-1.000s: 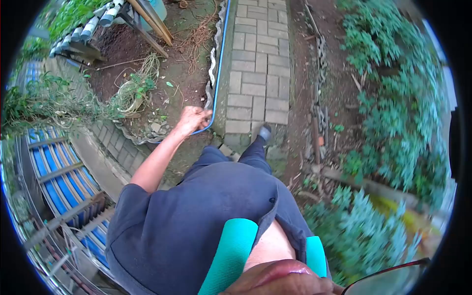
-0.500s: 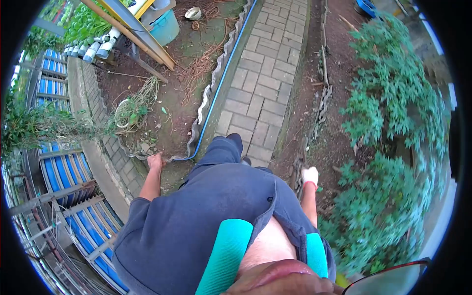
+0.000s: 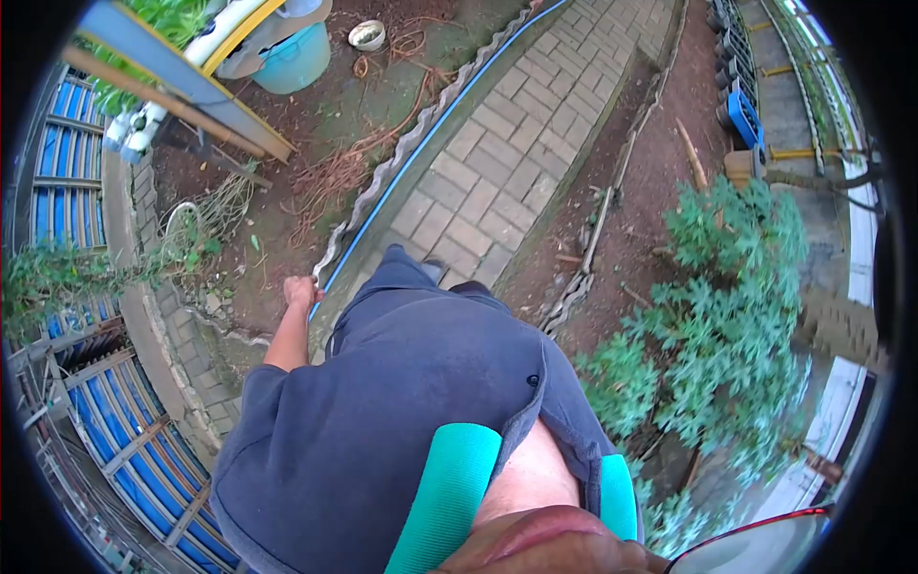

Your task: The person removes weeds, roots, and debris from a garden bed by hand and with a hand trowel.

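Observation:
My left hand (image 3: 302, 291) hangs out at my left side, fingers curled in, with no object visible in it. It appears over the corrugated edging (image 3: 361, 203) and the blue hose (image 3: 390, 176), with no clear contact. My right hand is out of sight. Below me, my shoes show at the near end of the brick path (image 3: 497, 163).
Leafy plants (image 3: 717, 335) grow at the right, near a blue crate (image 3: 744, 120). Upper left are a light-blue tub (image 3: 295, 57), a white bowl (image 3: 367, 35), a slanted yellow-edged beam (image 3: 206, 78) and reddish cord (image 3: 330, 182). Blue slatted panels (image 3: 120, 411) line the left.
The view has turned, and the path now slants to the upper right. My right hand has gone out of sight. My left hand appears slightly higher, nearer the hose.

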Motion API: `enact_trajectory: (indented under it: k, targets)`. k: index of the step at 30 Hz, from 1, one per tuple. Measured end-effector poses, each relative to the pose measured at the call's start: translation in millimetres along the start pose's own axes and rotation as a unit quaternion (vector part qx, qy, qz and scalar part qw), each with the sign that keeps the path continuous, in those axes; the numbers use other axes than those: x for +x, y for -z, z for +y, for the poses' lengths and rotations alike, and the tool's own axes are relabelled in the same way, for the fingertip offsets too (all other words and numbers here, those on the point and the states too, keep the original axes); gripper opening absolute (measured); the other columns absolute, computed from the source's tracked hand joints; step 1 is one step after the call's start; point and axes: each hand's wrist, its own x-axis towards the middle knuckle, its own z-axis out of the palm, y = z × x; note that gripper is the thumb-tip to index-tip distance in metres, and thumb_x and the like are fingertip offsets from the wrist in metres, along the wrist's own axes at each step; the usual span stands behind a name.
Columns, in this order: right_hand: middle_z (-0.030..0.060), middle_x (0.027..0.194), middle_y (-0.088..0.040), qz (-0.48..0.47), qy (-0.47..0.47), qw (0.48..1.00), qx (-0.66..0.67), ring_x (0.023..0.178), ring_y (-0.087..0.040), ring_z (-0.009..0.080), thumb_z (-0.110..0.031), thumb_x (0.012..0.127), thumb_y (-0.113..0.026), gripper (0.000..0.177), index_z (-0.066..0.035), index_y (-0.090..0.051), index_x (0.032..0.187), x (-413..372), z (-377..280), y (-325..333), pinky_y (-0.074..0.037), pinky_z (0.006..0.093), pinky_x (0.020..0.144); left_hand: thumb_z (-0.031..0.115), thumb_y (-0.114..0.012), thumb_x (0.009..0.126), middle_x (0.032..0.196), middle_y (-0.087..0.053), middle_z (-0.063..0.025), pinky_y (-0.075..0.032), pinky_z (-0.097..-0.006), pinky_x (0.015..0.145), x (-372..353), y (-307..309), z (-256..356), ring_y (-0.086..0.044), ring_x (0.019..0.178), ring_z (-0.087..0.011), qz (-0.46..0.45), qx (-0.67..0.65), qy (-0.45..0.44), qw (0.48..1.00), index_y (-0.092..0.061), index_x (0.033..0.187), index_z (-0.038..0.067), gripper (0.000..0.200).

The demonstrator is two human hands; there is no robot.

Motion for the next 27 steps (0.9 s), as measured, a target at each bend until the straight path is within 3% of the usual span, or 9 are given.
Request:
enact_trajectory:
  k: [2,7,13,14,18,21,23,26,27]
  targets:
    - [0.0329,0.099,-0.065,-0.026,-0.012,1.000,-0.005,0.101,-0.064,0.0444,-0.035,0.074,-0.065,0.048,0.008,-0.068,0.095,34.5,-9.7,23.3,-0.051,0.0468,0.087,0.016,-0.066,0.085,0.057,-0.061,-0.0132,-0.051,-0.0345,0.040,-8.6,-48.1,63.4,-0.060,0.043,-0.0227,-0.036,0.019,-0.073,0.997,-0.060,0.061,-0.004,0.031]
    - [0.0331,0.100,-0.065,-0.075,0.025,0.996,-0.037,0.102,-0.064,0.0445,-0.034,0.074,-0.065,0.048,0.008,-0.067,0.096,141.5,-69.0,100.3,-0.050,0.0467,0.088,0.019,-0.068,0.081,0.056,-0.062,-0.0130,-0.052,-0.0358,0.045,21.9,-171.8,194.7,-0.065,0.049,-0.0232,-0.004,0.001,-0.034,0.999,-0.064,0.062,-0.002,0.028]
    - [0.0334,0.101,-0.064,-0.091,0.086,0.989,-0.082,0.103,-0.063,0.0445,-0.034,0.074,-0.064,0.048,0.008,-0.067,0.097,299.9,-166.0,229.6,-0.050,0.0465,0.088,0.017,-0.067,0.078,0.067,-0.069,-0.0133,-0.056,-0.0368,0.062,73.8,-303.9,257.1,-0.068,0.056,-0.0224,0.002,0.178,-0.109,0.978,-0.073,0.079,0.003,0.015]
    - [0.0334,0.101,-0.064,-0.083,0.096,0.988,-0.093,0.103,-0.063,0.0445,-0.034,0.074,-0.064,0.048,0.008,-0.067,0.098,323.8,-185.7,257.2,-0.050,0.0465,0.089,0.017,-0.066,0.078,0.066,-0.070,-0.0105,-0.056,-0.0356,0.062,86.8,-322.7,260.2,-0.069,0.057,-0.0220,-0.020,0.141,-0.055,0.988,-0.076,0.083,0.009,0.014]
    - [0.0332,0.101,-0.065,0.007,0.158,0.976,-0.148,0.102,-0.063,0.0450,-0.034,0.076,-0.063,0.047,0.008,-0.067,0.096,375.4,-336.2,407.5,-0.050,0.0462,0.089,0.026,-0.062,0.085,0.060,-0.068,-0.0074,-0.055,-0.0338,0.061,16.2,-356.6,378.7,-0.067,0.054,-0.0175,0.007,0.122,-0.122,0.985,-0.077,0.077,0.009,0.024]
    - [0.0314,0.096,-0.066,0.123,0.262,0.939,-0.188,0.096,-0.064,0.0448,-0.035,0.079,-0.065,0.044,0.007,-0.066,0.092,390.3,-498.6,517.1,-0.050,0.0474,0.086,0.031,-0.059,0.090,0.073,-0.071,-0.0123,-0.056,-0.0340,0.062,21.7,-376.4,429.7,-0.067,0.057,-0.0204,0.025,0.023,-0.037,0.999,-0.075,0.084,0.001,0.034]
    - [0.0304,0.094,-0.066,0.176,0.346,0.895,-0.218,0.095,-0.064,0.0448,-0.038,0.081,-0.066,0.045,0.006,-0.065,0.092,404.2,-598.6,553.8,-0.051,0.0486,0.085,0.031,-0.056,0.093,0.083,-0.070,-0.0160,-0.057,-0.0364,0.065,9.5,-396.3,486.1,-0.067,0.063,-0.0250,0.007,-0.213,0.059,0.975,-0.070,0.099,-0.004,0.038]
    - [0.0283,0.095,-0.066,0.139,0.478,0.852,-0.163,0.093,-0.063,0.0455,-0.035,0.083,-0.063,0.039,0.003,-0.065,0.095,388.8,-746.6,564.7,-0.051,0.0485,0.082,0.025,-0.047,0.099,0.112,-0.065,-0.0223,-0.060,-0.0392,0.071,77.7,-457.7,525.8,-0.066,0.076,-0.0321,-0.068,-0.562,0.171,0.807,-0.045,0.133,-0.006,0.046]
    - [0.0267,0.097,-0.066,0.098,0.515,0.838,-0.149,0.093,-0.063,0.0449,-0.034,0.082,-0.062,0.038,0.001,-0.065,0.096,374.8,-793.9,556.3,-0.050,0.0497,0.082,0.017,-0.046,0.098,0.111,-0.062,-0.0284,-0.059,-0.0415,0.078,119.9,-487.1,532.8,-0.064,0.081,-0.0361,-0.098,-0.571,0.180,0.795,-0.044,0.132,-0.009,0.043]
